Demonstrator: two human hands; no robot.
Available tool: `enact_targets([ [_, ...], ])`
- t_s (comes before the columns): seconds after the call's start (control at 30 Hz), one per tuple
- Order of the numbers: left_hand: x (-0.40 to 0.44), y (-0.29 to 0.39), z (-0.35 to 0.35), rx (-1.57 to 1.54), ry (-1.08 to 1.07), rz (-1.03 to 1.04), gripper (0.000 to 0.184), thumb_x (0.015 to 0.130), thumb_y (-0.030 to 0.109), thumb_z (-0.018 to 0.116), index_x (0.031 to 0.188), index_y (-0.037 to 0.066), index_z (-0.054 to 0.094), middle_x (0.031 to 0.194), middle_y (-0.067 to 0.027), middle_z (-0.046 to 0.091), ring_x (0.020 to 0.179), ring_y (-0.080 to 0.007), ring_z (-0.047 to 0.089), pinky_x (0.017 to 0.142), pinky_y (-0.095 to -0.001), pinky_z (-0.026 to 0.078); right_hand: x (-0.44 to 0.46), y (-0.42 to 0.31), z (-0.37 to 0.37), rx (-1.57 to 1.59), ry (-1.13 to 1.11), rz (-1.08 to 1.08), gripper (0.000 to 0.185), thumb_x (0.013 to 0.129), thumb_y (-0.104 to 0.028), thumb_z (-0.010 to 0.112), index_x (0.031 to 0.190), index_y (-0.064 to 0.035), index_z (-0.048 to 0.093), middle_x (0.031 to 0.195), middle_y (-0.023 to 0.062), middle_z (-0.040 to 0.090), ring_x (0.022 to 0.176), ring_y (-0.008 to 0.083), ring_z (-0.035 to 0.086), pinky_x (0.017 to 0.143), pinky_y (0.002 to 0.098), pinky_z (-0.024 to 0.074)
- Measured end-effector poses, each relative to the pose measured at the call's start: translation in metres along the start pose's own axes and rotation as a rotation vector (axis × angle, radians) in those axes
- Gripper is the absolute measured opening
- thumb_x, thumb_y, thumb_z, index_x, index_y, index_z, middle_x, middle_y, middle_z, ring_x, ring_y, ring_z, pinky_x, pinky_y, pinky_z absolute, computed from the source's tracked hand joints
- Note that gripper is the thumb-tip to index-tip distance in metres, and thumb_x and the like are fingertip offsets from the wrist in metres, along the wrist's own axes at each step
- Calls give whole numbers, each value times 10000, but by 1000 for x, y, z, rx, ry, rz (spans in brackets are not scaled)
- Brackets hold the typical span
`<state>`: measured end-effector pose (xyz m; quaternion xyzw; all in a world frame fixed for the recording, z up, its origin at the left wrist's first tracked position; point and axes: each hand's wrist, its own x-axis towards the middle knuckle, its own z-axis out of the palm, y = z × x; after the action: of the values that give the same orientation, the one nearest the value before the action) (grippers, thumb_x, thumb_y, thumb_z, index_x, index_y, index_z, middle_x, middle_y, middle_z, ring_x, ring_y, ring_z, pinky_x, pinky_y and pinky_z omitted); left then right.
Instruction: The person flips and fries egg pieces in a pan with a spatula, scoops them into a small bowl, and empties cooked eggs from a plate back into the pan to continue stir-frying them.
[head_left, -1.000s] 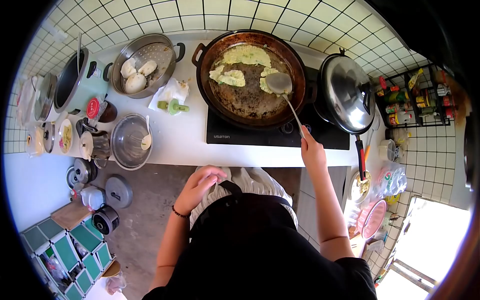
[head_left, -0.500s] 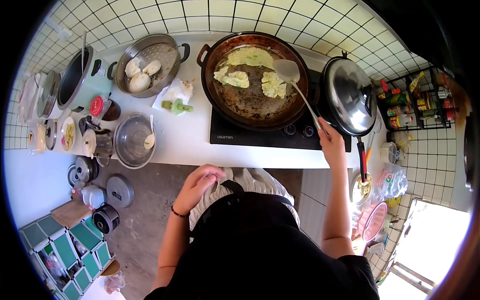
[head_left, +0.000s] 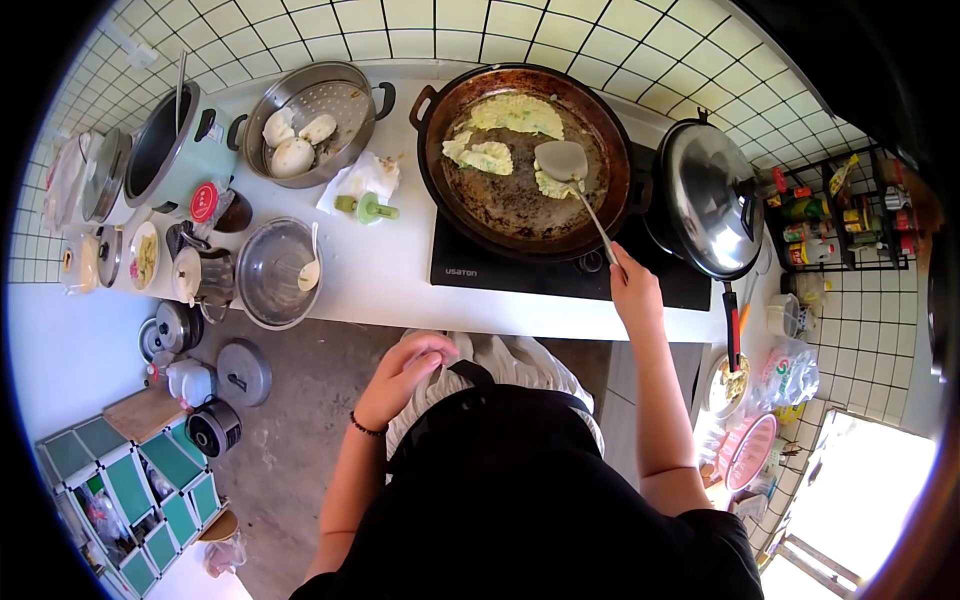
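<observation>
My right hand (head_left: 636, 288) grips the handle of a metal spatula (head_left: 562, 160). Its wide blade lies over one pale yellow-green pancake (head_left: 556, 187) in a large dark-rimmed pan (head_left: 494, 221), covering part of that piece. A long pancake (head_left: 515, 114) lies at the pan's far side, and a crumpled pancake (head_left: 478, 155) sits to the left. My left hand (head_left: 405, 365) rests by my waist against white cloth (head_left: 508, 362), fingers loosely bent and holding nothing that shows.
The pan stands on a black cooktop (head_left: 480, 274). To its right is a lidded pan (head_left: 708, 200) with a handle jutting over the counter edge. Leftward are a steamer pot (head_left: 345, 150) holding white pieces, a bowl (head_left: 265, 300) with a spoon, and a green-handled brush (head_left: 368, 208).
The spatula blade has moved down onto the right-hand pancake, and my right hand has shifted left and slightly nearer my body. My left hand stays by my waist.
</observation>
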<state>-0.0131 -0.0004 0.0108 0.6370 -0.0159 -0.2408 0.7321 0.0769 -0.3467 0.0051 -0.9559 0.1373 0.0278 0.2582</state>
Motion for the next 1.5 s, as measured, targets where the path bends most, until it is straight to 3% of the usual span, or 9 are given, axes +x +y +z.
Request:
enact_targets([
  [0.07, 1, -1, 0, 14, -1, 9, 228, 905, 81, 462, 1029, -23, 622, 1060, -98, 616, 973, -175, 556, 896, -307, 435, 0, -6, -4, -46, -31, 32, 349, 892, -161, 562, 1238, -170, 603, 935, 199, 659, 814, 376, 636, 705, 379, 511],
  [0.33, 1, 3, 1, -45, -8, 27, 205, 901, 73, 488, 1033, 0, 626, 1001, -58, 589, 949, -141, 527, 879, -281, 414, 2, -7, -37, -368, 139, -94, 347, 878, -243, 603, 1220, -300, 615, 905, 136, 684, 730, 331, 654, 649, 407, 524],
  [0.43, 0, 3, -1, -66, -5, 31, 209, 903, 78, 487, 1040, 2, 625, 1003, -58, 586, 948, -140, 525, 883, -283, 416, -7, -3, -44, -100, 213, -114, 353, 881, -229, 607, 1230, -285, 613, 910, 144, 682, 686, 296, 647, 622, 349, 510],
  [0.47, 0, 3, -1, -76, -3, 28, 210, 904, 80, 487, 1042, 2, 625, 1004, -58, 585, 948, -139, 524, 884, -284, 417, -10, 2, -42, 85, 184, -145, 371, 906, -137, 594, 1275, -170, 592, 762, 62, 663, 618, 143, 583, 576, 283, 456],
  [0.57, 0, 2, -2, -86, 3, 18, 205, 902, 78, 489, 1039, 7, 625, 1008, -52, 583, 942, -136, 522, 874, -281, 416, -25, 6, -36, 273, 68, -6, 363, 914, -95, 582, 1276, -96, 586, 687, -4, 567, 580, 63, 451, 530, 222, 393],
  [0.6, 0, 0, -2, -72, 6, 17, 203, 902, 76, 489, 1036, 8, 625, 1007, -50, 583, 940, -135, 521, 870, -279, 415, -31, 7, -34, 289, 40, 36, 345, 912, -101, 575, 1256, -90, 596, 726, 73, 605, 588, 87, 458, 572, 242, 422],
  [0.7, 1, -2, -1, -51, 8, 7, 197, 899, 72, 489, 1027, 11, 626, 1000, -47, 582, 937, -134, 519, 860, -274, 412, -41, 19, -18, 280, 7, 64, 348, 910, -104, 578, 1257, -99, 597, 704, 75, 600, 565, 91, 451, 552, 248, 416],
  [0.87, 3, 0, -1, -42, -12, 10, 195, 897, 69, 488, 1021, 13, 627, 985, -45, 581, 936, -132, 518, 851, -272, 410, -51, 16, -6, 136, -14, 74, 339, 920, -120, 568, 1257, -131, 600, 663, 171, 583, 506, 183, 468, 542, 289, 429],
  [1.5, 4, -4, 2, -67, -13, -19, 171, 930, 91, 511, 1038, 32, 630, 1035, -26, 626, 928, -103, 535, 818, -254, 428, -50, 19, 0, 92, -19, 37, 356, 909, -97, 574, 1264, -103, 593, 766, 189, 650, 542, 198, 535, 568, 298, 457],
])
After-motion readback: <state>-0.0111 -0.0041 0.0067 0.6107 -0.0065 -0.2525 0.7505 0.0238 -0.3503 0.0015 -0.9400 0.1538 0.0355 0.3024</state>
